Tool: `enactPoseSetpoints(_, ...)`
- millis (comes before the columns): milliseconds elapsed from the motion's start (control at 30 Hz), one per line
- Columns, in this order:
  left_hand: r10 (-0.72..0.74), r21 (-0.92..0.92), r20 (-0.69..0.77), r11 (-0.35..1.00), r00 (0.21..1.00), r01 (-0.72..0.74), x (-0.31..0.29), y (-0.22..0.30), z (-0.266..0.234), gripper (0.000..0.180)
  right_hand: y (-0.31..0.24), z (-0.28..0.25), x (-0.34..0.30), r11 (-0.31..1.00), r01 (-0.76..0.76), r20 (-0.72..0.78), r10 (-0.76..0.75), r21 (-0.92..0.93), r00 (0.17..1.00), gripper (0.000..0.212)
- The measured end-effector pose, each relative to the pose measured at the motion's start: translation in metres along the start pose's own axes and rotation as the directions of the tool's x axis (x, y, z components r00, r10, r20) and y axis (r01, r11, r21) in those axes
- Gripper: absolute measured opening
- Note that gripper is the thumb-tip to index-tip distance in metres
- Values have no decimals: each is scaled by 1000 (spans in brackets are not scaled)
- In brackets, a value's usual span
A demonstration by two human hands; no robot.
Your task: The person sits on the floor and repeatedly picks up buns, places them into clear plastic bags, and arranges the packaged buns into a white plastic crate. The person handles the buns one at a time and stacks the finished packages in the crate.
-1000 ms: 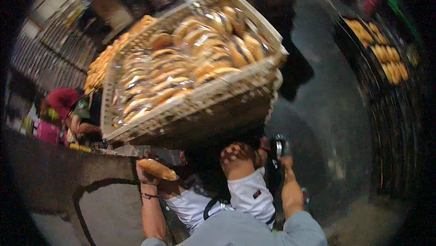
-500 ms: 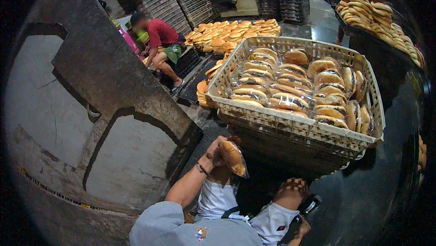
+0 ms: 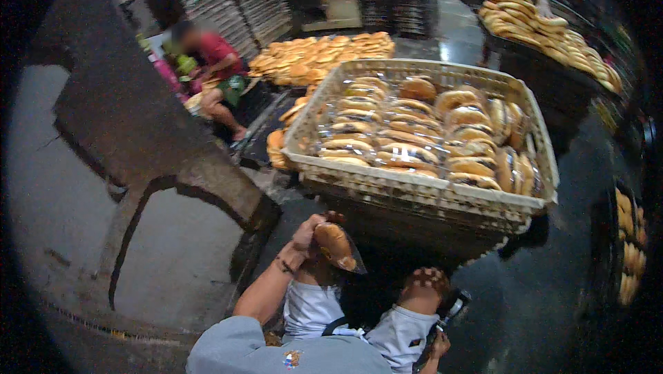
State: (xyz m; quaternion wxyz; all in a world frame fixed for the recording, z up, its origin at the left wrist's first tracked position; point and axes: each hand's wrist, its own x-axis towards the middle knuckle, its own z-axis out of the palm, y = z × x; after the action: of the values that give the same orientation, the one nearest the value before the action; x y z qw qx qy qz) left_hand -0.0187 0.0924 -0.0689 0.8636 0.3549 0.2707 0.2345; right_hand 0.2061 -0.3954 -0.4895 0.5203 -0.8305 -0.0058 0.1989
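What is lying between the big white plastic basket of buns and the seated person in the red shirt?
In the head view, loose golden buns are stacked on the floor between the white plastic basket and the seated person in red.

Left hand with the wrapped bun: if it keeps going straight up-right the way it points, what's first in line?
Probably the pale plastic crate of wrapped buns: the left hand, holding a wrapped bun, sits just below the crate's near wall. Depth is unclear, so it could pass underneath.
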Motion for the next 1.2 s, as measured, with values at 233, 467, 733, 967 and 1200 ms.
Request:
enactPoseSetpoints(233, 94, 406, 135, 903, 986, -141, -12, 3, 54, 40, -306, -40, -23, 712, -89, 207, -81, 696, 975, 56)
enactPoseSetpoints(467, 256, 522, 278, 769, 926, -369, -33, 28, 117, 40, -484, -55, -77, 542, -22, 454, -682, 840, 573, 85)
enactPoseSetpoints(733, 509, 676, 343, 450, 790, -583, -59, 64, 140, 39, -613, -39, -140, 568, -28, 564, -808, 823, 171, 97)
enactPoseSetpoints(967, 644, 577, 317, 451, 696, -681, -84, 80, 142, 36, -638, -37, -183, 730, -179, 734, -677, 660, -56, 101)
enactPoseSetpoints(1200, 703, 709, 370, 208, 607, -673, -110, 97, 170, 38, -664, -28, -198, 882, -74, 855, -470, 465, -220, 103)
